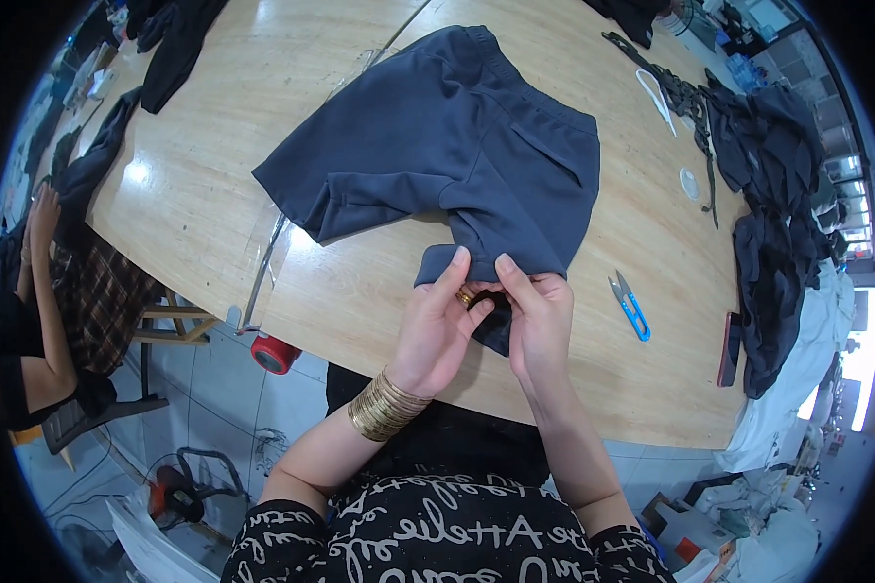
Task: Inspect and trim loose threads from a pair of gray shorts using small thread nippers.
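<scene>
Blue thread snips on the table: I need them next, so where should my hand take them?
Take the blue thread snips by the blue looped handle, coming from your right hand's near side. The metal tips point away, toward the dark blue shorts.

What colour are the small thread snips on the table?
Blue handles on the thread snips, clearest in the head view.

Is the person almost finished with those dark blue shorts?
Hard to say. The dark blue shorts lie flat on the table. Both hands, left hand and right hand, pinch one leg hem. The blue snips lie unused; more dark clothes are piled alongside.
</scene>
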A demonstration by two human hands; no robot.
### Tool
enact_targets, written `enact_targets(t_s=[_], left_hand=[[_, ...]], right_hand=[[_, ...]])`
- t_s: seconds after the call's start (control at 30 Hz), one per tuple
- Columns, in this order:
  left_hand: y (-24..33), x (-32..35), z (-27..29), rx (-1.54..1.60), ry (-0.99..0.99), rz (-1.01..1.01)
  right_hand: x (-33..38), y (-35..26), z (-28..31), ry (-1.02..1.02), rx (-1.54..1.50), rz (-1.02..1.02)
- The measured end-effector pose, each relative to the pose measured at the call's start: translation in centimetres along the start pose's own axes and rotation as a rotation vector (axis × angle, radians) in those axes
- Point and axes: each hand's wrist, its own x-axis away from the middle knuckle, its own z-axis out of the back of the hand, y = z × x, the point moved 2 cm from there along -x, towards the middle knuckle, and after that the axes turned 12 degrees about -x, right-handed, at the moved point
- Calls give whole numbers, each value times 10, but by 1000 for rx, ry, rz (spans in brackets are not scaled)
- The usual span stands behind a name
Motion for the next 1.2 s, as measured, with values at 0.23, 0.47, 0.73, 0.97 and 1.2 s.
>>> enact_targets(t_s=[0.23, 0.47, 0.73, 0.97, 1.2], left_hand=[[4, -9, 4, -322, 86, -145], [-2, -12, 9, 4, -93, 24], [-11, 2, 5, 28, -22, 53], [-25, 17, 12, 42, -27, 173], [-26, 22, 18, 26, 4, 97]], right_hand=[[4, 0, -3, 10, 28, 71], [0, 5, 0, 8, -93, -4], [1, 5, 7, 75, -35, 58], [3, -2, 2, 116, -41, 91], [4, 1, 16, 112, -34, 84]])
